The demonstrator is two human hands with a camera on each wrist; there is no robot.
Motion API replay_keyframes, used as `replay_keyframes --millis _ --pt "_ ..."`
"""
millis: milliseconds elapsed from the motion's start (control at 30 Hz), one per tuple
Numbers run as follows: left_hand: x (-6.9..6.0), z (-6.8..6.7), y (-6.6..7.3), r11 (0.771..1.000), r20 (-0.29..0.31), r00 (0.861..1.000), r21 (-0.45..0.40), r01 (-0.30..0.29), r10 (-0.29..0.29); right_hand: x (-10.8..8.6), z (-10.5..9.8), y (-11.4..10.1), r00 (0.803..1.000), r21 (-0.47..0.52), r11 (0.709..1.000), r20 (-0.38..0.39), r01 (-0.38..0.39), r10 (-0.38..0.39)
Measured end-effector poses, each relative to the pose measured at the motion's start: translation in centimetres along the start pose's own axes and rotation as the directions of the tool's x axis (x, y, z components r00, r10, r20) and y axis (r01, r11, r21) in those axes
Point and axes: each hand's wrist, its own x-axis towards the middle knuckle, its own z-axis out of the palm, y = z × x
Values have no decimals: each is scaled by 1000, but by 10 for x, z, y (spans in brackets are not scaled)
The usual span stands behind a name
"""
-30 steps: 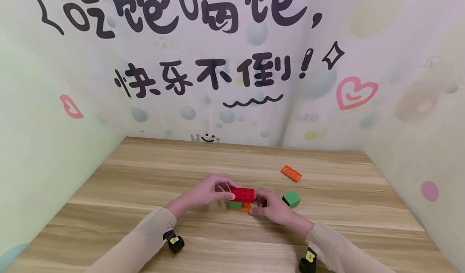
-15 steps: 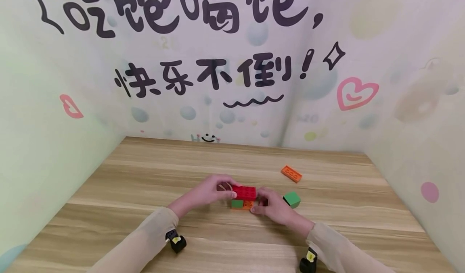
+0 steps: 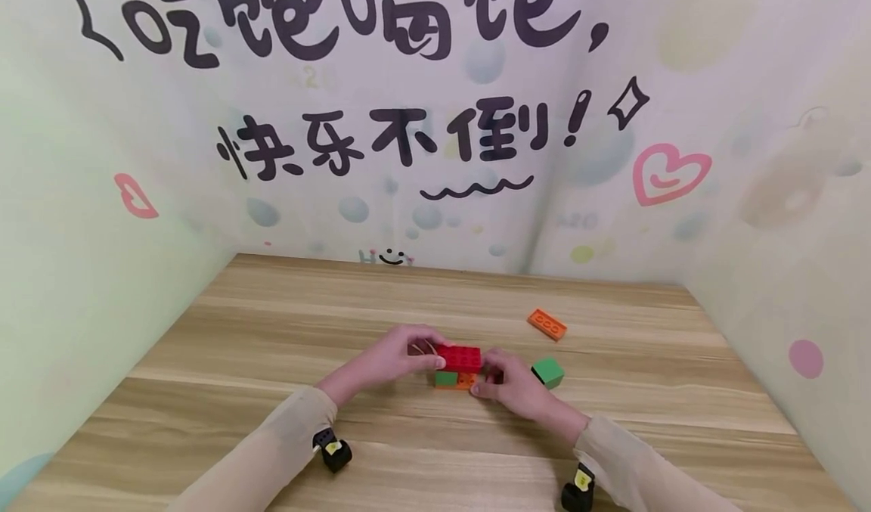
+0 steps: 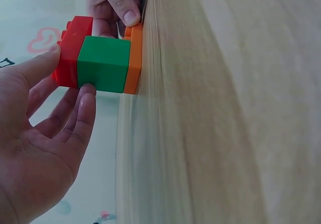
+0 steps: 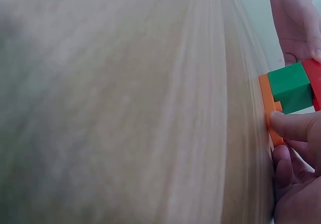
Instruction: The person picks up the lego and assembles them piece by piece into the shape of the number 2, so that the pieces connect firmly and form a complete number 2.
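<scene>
A stack of toy building bricks stands between the two hands. At its bottom lies an orange plate [image 5: 267,102], with a green brick [image 4: 104,63] on its left part and a red brick [image 4: 74,53] on top, overhanging the plate's bare studs. My left hand [image 3: 403,355] grips the red brick at its left end, thumb on the studded side and fingers against the underside. My right hand [image 3: 513,387] pinches the right end of the orange plate between thumb and fingers; the fingers near the red brick's right end may touch it, I cannot tell.
Just right of my right hand a second green brick [image 3: 548,372] lies on its side on the wooden table [image 3: 306,300]. Farther back is a loose orange plate [image 3: 547,324], its hollow underside up. A printed cloth wall [image 3: 327,224] closes off the back.
Both hands and the brick stack have shifted slightly to the right and away from the person. The grips look the same, and the loose pieces have stayed put.
</scene>
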Motion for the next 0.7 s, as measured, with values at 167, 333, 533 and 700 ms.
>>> replay_keyframes --millis 167,333,533,700 --pt "1 0 -1 1000 -6 1000 22 -19 19 0 0 0 1000 -3 1000 -12 -3 3" --pt "1 -1 -1 999 -8 1000 24 -20 21 0 1 0 1000 -8 1000 -15 7 -7" --pt "2 -1 -1 1000 -4 1000 17 -9 9 -2 2 -1 999 -16 999 -18 29 -29" --pt "2 0 -1 1000 -5 1000 20 -1 1 -2 0 -1 999 -32 999 -9 31 -31"
